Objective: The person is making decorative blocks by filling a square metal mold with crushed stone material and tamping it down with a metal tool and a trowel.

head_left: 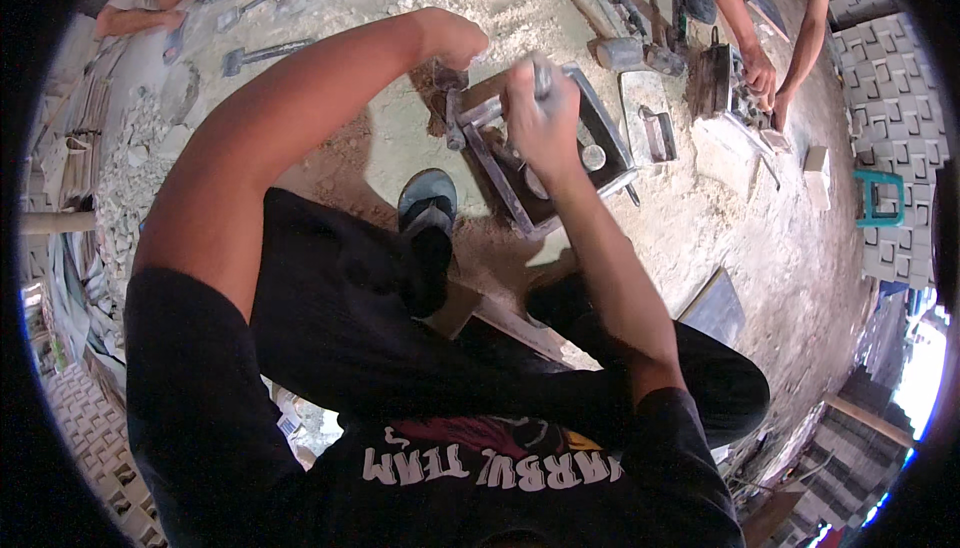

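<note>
My left hand (462, 43) is bent over at the far left corner of a rectangular box frame (512, 200), its fingers curled and partly hidden. Just beneath it are a dark block (450, 76) and a short grey bar beside the frame; I cannot tell whether the hand grips either. Over the frame, my right hand (545, 118) is closed in a fist round a grey metal rod (542, 76), blurred by motion. Inside the frame lie pale round pieces (593, 158), partly covered by my right wrist and forearm.
A float-like tool with a handle (658, 136) lies right of the frame. Hammers (265, 56) and loose powder spread ahead. A co-worker's hands (762, 83) work at another box at upper right; another person sits at upper left. A teal stool (880, 198) stands by stacked pale blocks.
</note>
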Motion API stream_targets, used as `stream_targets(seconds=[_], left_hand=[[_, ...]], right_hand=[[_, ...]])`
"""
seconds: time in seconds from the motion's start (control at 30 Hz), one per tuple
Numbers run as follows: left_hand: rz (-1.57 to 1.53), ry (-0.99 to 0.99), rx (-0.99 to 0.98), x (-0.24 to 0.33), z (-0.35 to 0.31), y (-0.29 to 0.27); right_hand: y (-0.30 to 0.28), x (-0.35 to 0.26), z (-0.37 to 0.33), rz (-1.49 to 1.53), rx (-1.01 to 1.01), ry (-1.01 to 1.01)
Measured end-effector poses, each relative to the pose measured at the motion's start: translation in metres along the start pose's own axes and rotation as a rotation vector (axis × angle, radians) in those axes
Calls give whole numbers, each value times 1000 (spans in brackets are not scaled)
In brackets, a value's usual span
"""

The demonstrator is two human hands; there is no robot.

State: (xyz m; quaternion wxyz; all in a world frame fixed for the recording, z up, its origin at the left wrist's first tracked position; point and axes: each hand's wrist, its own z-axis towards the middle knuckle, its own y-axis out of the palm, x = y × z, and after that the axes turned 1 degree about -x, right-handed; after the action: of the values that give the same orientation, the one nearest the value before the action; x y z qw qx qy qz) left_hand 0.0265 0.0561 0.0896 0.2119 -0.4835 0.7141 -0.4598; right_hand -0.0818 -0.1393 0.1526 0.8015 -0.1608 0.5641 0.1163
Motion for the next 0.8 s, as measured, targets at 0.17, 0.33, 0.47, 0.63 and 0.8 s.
stream_targets(seconds=[0.17, 0.33, 0.47, 0.63, 0.8], left_hand=[[44, -20, 37, -19, 5, 8], [28, -15, -3, -28, 2, 11], [-186, -76, 77, -21, -11, 11], [-29, -62, 0, 19, -44, -22], [65, -17, -81, -19, -36, 14]], right_hand=[[2, 11, 15, -77, -65, 233], [20, 18, -1, -268, 96, -16], [11, 21, 17, -305, 75, -7], [-7, 40, 5, -376, 89, -85], [-3, 12, 21, -243, 263, -84]])
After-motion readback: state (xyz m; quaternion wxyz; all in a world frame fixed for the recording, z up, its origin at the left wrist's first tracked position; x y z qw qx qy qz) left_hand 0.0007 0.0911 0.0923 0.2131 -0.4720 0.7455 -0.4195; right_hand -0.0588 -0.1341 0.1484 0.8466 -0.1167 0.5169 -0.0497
